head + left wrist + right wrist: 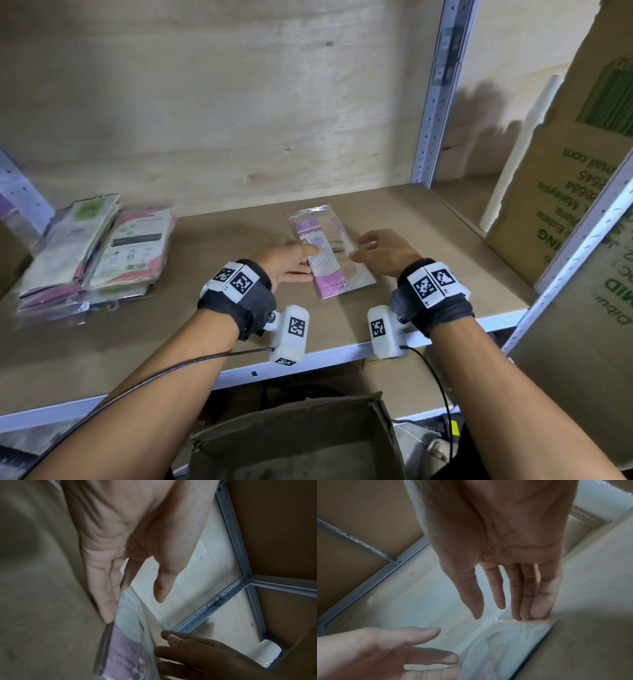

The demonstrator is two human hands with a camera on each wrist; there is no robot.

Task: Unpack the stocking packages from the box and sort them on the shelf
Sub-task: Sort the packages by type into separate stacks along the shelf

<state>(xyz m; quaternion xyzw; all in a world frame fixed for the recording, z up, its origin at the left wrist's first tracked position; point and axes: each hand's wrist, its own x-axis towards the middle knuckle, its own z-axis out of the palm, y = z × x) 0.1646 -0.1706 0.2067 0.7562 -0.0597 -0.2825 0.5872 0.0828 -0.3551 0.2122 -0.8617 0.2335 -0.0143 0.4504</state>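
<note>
A pink and clear stocking package (330, 255) lies flat in the middle of the brown shelf board (435, 250). My left hand (310, 265) rests beside its left edge, with straight fingers (102, 595) against the package (126, 646). My right hand (366, 251) is at its right edge, where the straight fingertips (539, 607) touch the package's rim (518, 631). Neither hand grips it. Two stacks of other stocking packages (92, 253) lie at the shelf's left end. An open cardboard box (294, 442) stands below the shelf's front rail.
A grey metal upright (435, 113) splits the shelf from the bay to the right. There stands a tall printed carton (565, 178) with a white stack of cups (513, 154) beside it. A plywood wall (222, 102) closes the back.
</note>
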